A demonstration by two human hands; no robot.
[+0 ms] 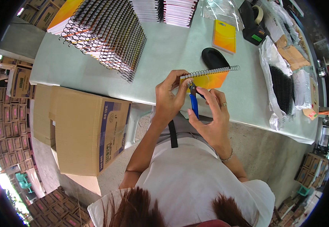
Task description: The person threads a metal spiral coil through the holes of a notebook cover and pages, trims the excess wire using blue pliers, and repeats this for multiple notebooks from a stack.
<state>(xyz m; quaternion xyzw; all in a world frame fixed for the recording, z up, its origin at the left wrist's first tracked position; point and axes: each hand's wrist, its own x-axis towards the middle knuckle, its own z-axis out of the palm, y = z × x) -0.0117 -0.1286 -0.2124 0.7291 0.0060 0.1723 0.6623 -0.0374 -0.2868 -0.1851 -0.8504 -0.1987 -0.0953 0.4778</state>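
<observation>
A yellow-orange spiral notebook [210, 80] is held up at the table's near edge, its wire coil running along the upper side. My left hand [170, 94] grips it by its left end, fingers closed. In my right hand [214, 109] are pliers [194, 100] with blue handles; their dark jaws meet the notebook's left end, close to my left fingertips. Whether the jaws are closed on the wire, I cannot tell. Just beyond the coil's middle lies a black rounded object [214, 58], partly hidden behind the notebook.
A tall stack of coil-bound notebooks [103, 38] stands far left, with more bound stacks [178, 11] behind. Another yellow notebook [224, 36], a tape dispenser [252, 22] and black coils [281, 89] in white wrapping lie right. An open cardboard box [81, 126] stands at my left.
</observation>
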